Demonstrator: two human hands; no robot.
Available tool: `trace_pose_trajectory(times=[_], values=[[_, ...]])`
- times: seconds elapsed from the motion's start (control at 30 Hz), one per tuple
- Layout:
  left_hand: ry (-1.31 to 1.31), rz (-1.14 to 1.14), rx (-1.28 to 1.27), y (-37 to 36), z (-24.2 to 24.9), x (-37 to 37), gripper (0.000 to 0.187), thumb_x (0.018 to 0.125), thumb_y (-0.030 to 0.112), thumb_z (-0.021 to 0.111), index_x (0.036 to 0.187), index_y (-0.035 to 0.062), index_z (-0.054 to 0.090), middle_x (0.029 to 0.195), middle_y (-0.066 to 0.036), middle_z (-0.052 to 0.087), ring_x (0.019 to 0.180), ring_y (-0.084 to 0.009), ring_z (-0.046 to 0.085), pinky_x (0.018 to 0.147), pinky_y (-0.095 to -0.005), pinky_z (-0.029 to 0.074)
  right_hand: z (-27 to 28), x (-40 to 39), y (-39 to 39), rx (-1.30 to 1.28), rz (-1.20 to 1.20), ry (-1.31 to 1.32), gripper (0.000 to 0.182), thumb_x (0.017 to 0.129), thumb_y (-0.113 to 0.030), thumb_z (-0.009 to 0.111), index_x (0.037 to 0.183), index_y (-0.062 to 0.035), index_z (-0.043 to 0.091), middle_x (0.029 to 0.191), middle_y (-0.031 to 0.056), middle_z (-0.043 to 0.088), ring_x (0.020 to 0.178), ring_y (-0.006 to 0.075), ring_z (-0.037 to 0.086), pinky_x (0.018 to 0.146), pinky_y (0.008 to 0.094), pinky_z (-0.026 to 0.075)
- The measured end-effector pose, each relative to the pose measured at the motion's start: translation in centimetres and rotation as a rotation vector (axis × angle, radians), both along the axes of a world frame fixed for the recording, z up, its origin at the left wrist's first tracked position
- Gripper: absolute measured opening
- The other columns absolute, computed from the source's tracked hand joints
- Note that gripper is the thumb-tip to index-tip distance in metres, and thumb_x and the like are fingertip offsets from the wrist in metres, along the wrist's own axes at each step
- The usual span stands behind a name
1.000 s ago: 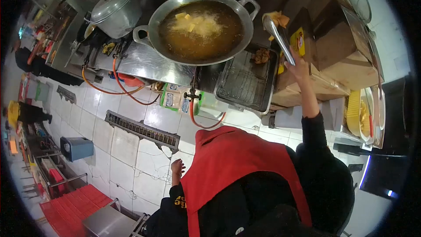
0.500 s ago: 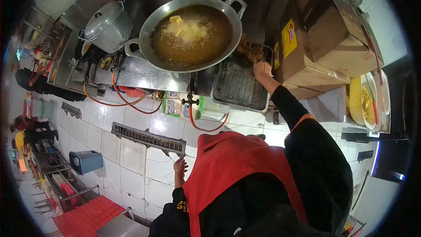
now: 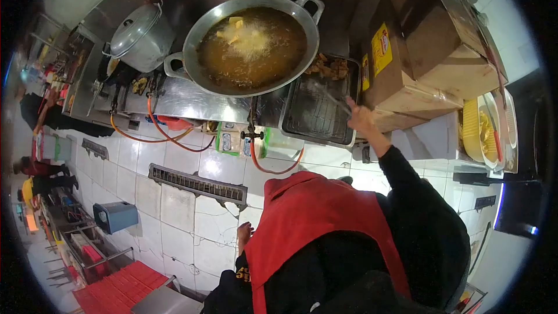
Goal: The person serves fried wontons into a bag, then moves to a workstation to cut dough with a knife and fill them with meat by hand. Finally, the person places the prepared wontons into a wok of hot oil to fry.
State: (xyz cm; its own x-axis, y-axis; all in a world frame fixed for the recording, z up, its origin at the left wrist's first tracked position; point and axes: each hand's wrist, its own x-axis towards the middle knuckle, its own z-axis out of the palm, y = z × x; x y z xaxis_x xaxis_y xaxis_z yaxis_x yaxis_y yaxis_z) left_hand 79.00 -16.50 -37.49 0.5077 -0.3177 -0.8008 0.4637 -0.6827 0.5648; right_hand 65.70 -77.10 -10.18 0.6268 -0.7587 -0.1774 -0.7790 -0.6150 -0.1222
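My right hand [image 3: 361, 119] is at the right side of a wire-racked metal tray [image 3: 319, 131], closed around the end of a thin grey metal utensil [image 3: 333, 98] that is blurred by motion. The utensil slants up and left over the rack. Browned fried pieces [image 3: 334, 68] lie at the tray's far end. Left of the tray is a large two-handled wok [image 3: 273, 84] of bubbling oil, with yellow pieces [image 3: 235, 23] frying in it. Hanging low beside the red apron [image 3: 314, 203], my left hand [image 3: 244, 235] is empty, its fingers loosely apart.
Cardboard boxes [image 3: 401, 70] stand right of the tray, with a yellow basket [image 3: 474, 134] beyond. A lidded pot [image 3: 142, 38] is left of the wok. Orange gas hoses [image 3: 256, 160] hang along the counter front. Other people [image 3: 49, 113] are at far left.
My right hand has drawn back from the fried pieces toward the tray's near right side, uncovering them and the thin utensil. My left hand has dropped slightly. The yellow pieces have shifted in the oil.
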Motion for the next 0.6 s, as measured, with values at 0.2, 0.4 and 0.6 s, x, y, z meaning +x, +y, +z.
trace_pose_trajectory(times=[0.2, 0.4, 0.6], values=[[-0.047, 0.002, 0.081, -7.6, 9.2, 2.1, 0.031, 0.081, 0.021, 0.049, 0.11, 0.0105, 0.053, 0.077, -0.008, 0.057, 0.061, -0.0213, 0.059, 0.047, -0.0352, 0.044, -7.5, -2.0, 2.8, 0.209, 0.051, -0.091, 0.07, 0.067, -0.011, 0.061, 0.13, -0.0094, 0.03, 0.089, 0.0213, 0.059, 0.081, 0.0343, 0.059, 0.072, 0.041, 0.047], [-0.03, 0.203, -0.045, -14.6, 13.2, 4.5, 0.029, 0.081, 0.018, 0.053, 0.109, 0.0084, 0.052, 0.07, -0.002, 0.055, 0.054, -0.0124, 0.054, 0.041, -0.025, 0.039, -8.5, -2.7, 3.4, 0.16, 0.111, -0.142, 0.066, 0.07, -0.015, 0.058, 0.128, -0.0061, 0.029, 0.106, 0.0216, 0.051, 0.098, 0.036, 0.05, 0.081, 0.04, 0.044], [-0.296, -0.021, -0.336, -27.5, 21.7, 1.7, 0.035, 0.083, 0.02, 0.052, 0.115, 0.0055, 0.05, 0.084, -0.004, 0.059, 0.069, -0.0124, 0.058, 0.051, -0.0229, 0.042, -0.3, -5.9, 2.6, 0.365, 0.295, 0.011, 0.057, 0.072, -0.024, 0.062, 0.122, -0.0074, 0.042, 0.099, 0.0192, 0.057, 0.089, 0.0351, 0.055, 0.078, 0.0397, 0.046]])
